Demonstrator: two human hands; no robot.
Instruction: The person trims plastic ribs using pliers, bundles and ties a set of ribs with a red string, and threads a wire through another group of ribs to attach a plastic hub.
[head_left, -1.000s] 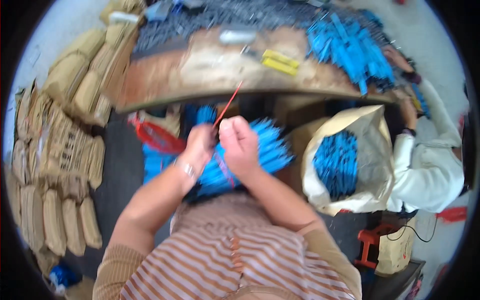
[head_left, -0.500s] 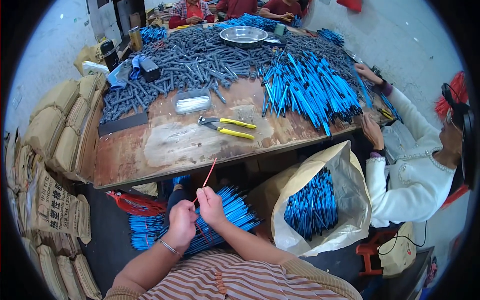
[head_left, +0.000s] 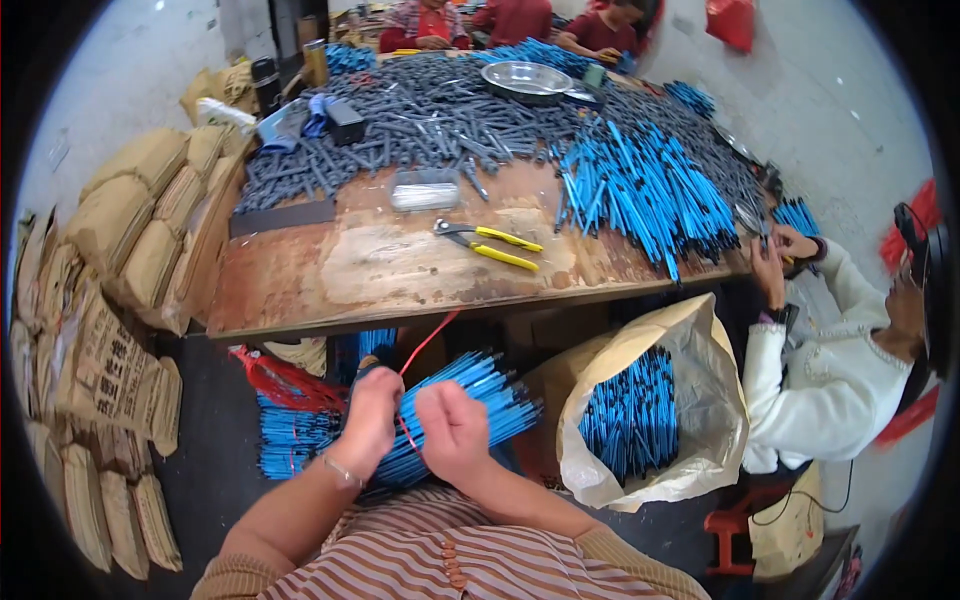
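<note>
A bundle of thin blue sticks with black ends [head_left: 500, 385] lies across my lap, under the table's front edge. My left hand [head_left: 376, 415] is closed over the bundle's left part, gripping a red string [head_left: 430, 338]. One end of the string rises loose towards the table, and another stretch runs down across the sticks between my hands. My right hand [head_left: 454, 430], slightly blurred, is a fist above the bundle, close to the string; what it holds is hidden.
Yellow-handled pliers [head_left: 490, 245], a clear plastic box [head_left: 425, 190], grey parts [head_left: 430, 110] and blue sticks [head_left: 640, 195] cover the table [head_left: 290, 290]. An open sack [head_left: 715, 400] of sticks stands right, beside a co-worker in white [head_left: 830, 390]. Brown sacks [head_left: 130, 240] are stacked left.
My hands have moved apart, the right to the right and turned into a fist, the left slightly left. The view has shifted. The co-worker's hands have come together at the table edge.
</note>
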